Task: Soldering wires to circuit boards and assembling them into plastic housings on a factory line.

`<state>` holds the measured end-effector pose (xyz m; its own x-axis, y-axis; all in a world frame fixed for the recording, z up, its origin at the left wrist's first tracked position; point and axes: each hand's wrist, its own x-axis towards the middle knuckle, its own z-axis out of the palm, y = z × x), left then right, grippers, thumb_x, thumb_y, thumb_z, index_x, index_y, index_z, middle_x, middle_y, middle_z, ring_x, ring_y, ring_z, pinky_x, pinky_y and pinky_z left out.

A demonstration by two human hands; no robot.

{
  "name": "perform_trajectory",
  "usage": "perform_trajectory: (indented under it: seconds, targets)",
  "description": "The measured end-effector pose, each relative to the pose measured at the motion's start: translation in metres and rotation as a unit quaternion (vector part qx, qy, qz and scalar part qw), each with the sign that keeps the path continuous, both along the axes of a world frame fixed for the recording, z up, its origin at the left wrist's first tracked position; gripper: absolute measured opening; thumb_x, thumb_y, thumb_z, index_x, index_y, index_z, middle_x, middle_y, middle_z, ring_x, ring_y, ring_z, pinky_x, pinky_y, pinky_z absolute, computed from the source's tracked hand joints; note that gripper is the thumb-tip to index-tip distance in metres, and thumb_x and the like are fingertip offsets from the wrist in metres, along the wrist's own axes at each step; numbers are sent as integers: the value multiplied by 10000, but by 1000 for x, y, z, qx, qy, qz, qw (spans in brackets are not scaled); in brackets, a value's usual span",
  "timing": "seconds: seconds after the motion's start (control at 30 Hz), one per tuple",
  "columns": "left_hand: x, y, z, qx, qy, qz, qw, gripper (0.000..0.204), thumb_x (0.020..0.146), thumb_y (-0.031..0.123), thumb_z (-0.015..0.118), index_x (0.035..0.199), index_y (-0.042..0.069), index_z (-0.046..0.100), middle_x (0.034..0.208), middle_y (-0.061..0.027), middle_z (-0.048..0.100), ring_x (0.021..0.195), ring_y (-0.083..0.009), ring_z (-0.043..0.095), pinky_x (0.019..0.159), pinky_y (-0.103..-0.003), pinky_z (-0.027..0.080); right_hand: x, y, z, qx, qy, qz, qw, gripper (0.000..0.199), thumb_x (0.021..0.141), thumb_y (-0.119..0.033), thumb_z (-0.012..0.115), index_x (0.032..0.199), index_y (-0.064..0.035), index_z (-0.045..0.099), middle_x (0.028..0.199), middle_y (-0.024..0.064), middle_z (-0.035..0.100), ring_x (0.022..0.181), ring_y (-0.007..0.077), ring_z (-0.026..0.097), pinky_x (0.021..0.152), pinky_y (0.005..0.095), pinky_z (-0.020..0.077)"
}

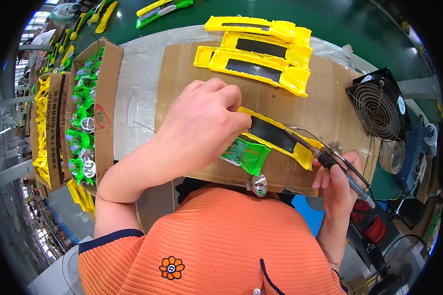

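My left hand (202, 123) presses down on a yellow plastic housing half (285, 140) with a dark panel, lying on a cardboard sheet (182, 73). Beside it, under my hand, sits a green circuit board part (248, 155) with red wires and a silver reflector (258, 185) at the near edge. My right hand (337, 184) grips a soldering iron (325, 158) like a pen. Its tip points left and rests over the dark panel of the housing.
Three more yellow housings (258, 51) lie stacked at the far side of the cardboard. A cardboard box (91, 113) of green parts with reflectors stands at the left, another box with yellow parts (44, 128) beyond it. A black fan (379, 105) stands at the right.
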<state>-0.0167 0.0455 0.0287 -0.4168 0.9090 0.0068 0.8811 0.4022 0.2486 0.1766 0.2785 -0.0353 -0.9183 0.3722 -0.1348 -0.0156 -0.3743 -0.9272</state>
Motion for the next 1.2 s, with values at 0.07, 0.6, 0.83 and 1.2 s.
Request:
perform_trajectory:
  seconds: [0.07,0.6,0.83,1.2]
  targets:
    - [0,-1,-4,19,-17,2,1000,83,791,135,705,872,117,708,853,-28,566,867,-237,563,769,-369,446,-1,-2,0,-4,0,-4,1000,200,914,-59,606,991,-9,429,872,224,636,565,139,545,557,322,537]
    - [-4,7,-22,-26,-31,13,999,44,783,98,650,780,92,693,831,-31,588,848,-232,572,776,-346,469,-34,-18,17,-14,-100,88,991,194,864,25,630,944,-9,456,763,93,618,595,132,607,579,291,546]
    - [-5,8,-25,-30,-24,8,999,50,782,101,649,777,88,697,824,-34,586,848,-229,573,775,-344,478,-41,-21,21,10,-139,94,986,177,867,5,647,942,-5,486,771,76,626,602,118,617,591,275,547]
    - [-5,7,-23,-28,-28,7,999,47,788,110,655,768,90,692,834,-30,581,850,-228,571,766,-338,488,-40,-18,19,-13,-135,82,987,167,870,15,631,935,-7,479,745,85,610,583,134,609,565,298,554]
